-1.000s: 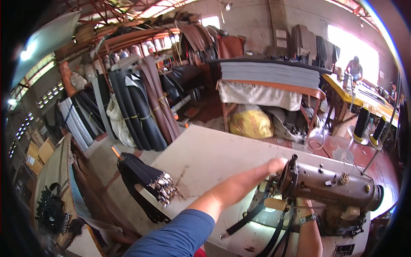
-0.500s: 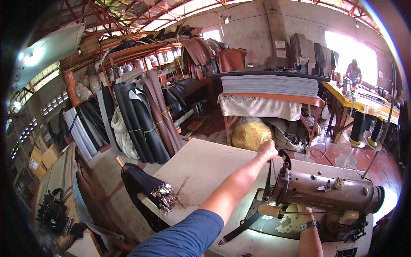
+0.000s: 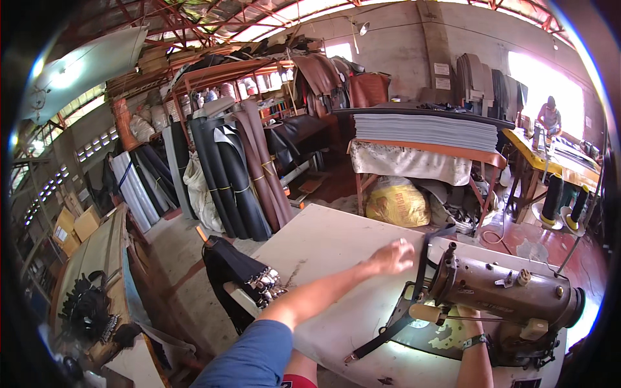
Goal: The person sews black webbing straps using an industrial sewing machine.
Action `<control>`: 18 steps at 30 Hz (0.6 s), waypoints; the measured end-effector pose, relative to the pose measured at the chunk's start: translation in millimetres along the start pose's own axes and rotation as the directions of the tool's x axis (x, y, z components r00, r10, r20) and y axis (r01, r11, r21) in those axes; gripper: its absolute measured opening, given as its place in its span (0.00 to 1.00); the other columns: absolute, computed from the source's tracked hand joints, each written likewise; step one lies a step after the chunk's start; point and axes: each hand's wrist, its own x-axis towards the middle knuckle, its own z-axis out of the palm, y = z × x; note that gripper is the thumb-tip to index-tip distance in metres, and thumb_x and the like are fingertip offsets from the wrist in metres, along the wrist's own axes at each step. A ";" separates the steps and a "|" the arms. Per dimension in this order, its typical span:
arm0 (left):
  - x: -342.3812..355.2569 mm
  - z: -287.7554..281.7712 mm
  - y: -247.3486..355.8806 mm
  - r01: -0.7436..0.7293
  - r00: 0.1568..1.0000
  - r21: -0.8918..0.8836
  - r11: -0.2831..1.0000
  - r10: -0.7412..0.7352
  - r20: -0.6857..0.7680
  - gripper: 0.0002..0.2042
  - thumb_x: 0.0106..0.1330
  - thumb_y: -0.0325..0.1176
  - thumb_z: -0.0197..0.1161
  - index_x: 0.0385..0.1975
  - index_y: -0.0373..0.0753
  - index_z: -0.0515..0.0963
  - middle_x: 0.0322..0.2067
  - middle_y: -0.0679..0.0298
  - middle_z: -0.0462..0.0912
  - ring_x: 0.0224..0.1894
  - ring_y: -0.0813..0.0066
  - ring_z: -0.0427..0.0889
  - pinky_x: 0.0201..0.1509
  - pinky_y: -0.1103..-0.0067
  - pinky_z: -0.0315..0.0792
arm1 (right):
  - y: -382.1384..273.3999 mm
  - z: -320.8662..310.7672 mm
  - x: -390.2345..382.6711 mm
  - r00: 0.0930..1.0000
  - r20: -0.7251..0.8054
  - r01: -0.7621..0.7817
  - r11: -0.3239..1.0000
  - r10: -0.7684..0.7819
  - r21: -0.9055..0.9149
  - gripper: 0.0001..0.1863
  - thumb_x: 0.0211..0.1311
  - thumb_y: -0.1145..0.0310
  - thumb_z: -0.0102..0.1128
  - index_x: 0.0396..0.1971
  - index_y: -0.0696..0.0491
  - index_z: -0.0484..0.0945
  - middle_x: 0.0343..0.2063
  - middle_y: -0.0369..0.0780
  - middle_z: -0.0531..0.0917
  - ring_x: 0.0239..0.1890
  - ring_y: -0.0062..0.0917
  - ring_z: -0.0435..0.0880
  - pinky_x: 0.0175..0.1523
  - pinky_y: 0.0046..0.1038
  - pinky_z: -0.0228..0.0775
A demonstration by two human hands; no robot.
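A brown industrial sewing machine point(image 3: 511, 288) stands at the right of the pale work table point(image 3: 323, 242). A black strap point(image 3: 386, 334) with a metal end crosses its bed and rises in a loop behind the needle area. To the left of that loop, my left hand point(image 3: 393, 257) is above the table, fingers loosely bent and apart, holding nothing visible. My right hand point(image 3: 468, 315) reaches under the machine's arm beside the lit bed; its fingers are hidden. A bundle of black straps point(image 3: 236, 262) with metal clips hangs over the table's left edge.
Black thread cones point(image 3: 551, 200) stand behind the machine. A side bench point(image 3: 90, 258) at left carries a pile of black straps point(image 3: 87, 307). Leather rolls point(image 3: 226, 181) lean beyond the table; a yellow sack point(image 3: 398, 202) lies under a stacked bench. A person point(image 3: 550, 118) works far right.
My left hand has come away from the upper part of the strap, moving nearer and slightly left. My right hand stays under the machine's arm. The view has shifted a little to the left.
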 end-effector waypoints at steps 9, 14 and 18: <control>-162.7 5.5 86.8 -0.242 0.956 -0.201 0.949 0.269 0.120 0.20 0.63 0.32 0.70 0.55 0.42 0.76 0.64 0.53 0.72 0.71 0.50 0.67 0.76 0.60 0.61 | 4.4 10.4 -63.8 0.991 0.135 0.012 1.000 -0.011 -0.006 0.11 0.62 0.67 0.62 0.38 0.59 0.79 0.35 0.54 0.80 0.43 0.50 0.80 0.48 0.47 0.72; -167.4 -20.3 79.4 -0.284 0.948 -0.326 0.902 0.315 0.045 0.26 0.56 0.26 0.72 0.57 0.41 0.76 0.65 0.50 0.72 0.71 0.47 0.66 0.77 0.58 0.60 | 23.6 20.1 -133.1 0.805 0.404 -0.500 0.864 0.434 0.067 0.12 0.58 0.68 0.66 0.39 0.58 0.77 0.40 0.50 0.79 0.46 0.48 0.78 0.51 0.43 0.72; -166.8 -37.5 79.1 -0.264 0.923 -0.079 0.961 0.275 0.268 0.36 0.58 0.36 0.73 0.69 0.47 0.69 0.70 0.53 0.66 0.76 0.48 0.59 0.80 0.59 0.51 | -19.4 10.3 -93.2 0.745 0.493 -0.589 0.790 0.449 0.170 0.20 0.59 0.69 0.64 0.51 0.60 0.78 0.53 0.54 0.78 0.59 0.48 0.75 0.64 0.43 0.69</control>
